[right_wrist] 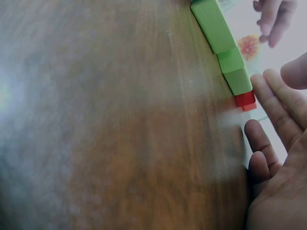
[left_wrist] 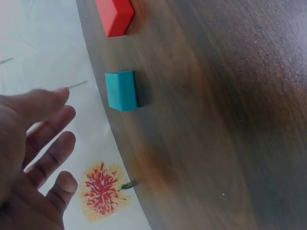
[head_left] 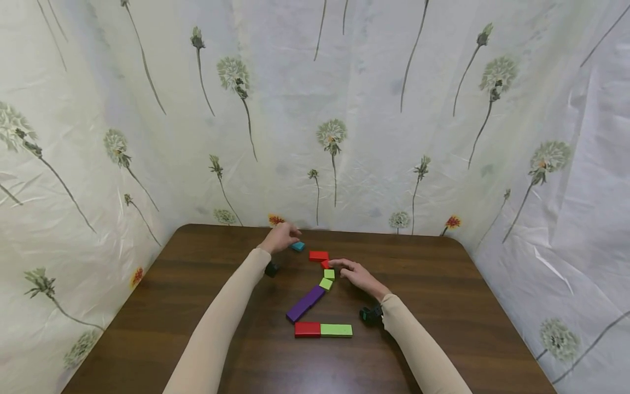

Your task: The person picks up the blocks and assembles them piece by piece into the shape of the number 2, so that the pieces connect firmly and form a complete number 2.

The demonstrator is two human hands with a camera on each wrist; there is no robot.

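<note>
My left hand (head_left: 281, 237) hovers at the back of the table beside a small blue block (head_left: 298, 247). In the left wrist view its fingers are loosely bent, with a gap to the blue block (left_wrist: 122, 91). My right hand (head_left: 358, 274) has its fingertips right at a small red block (head_left: 325, 264), its index finger stretched out. A larger red block (head_left: 319, 255) lies just behind that one. Two light green blocks (head_left: 329, 274) continue the row toward me; in the right wrist view the green blocks (right_wrist: 233, 72) stand end to end beside the fingers.
A long purple piece (head_left: 306, 304) slants from the green blocks toward the front left. Nearer me, a red block (head_left: 307, 329) and a light green block (head_left: 336, 330) lie end to end. A flowered curtain (head_left: 364, 164) hangs behind the brown wooden table (head_left: 433, 328).
</note>
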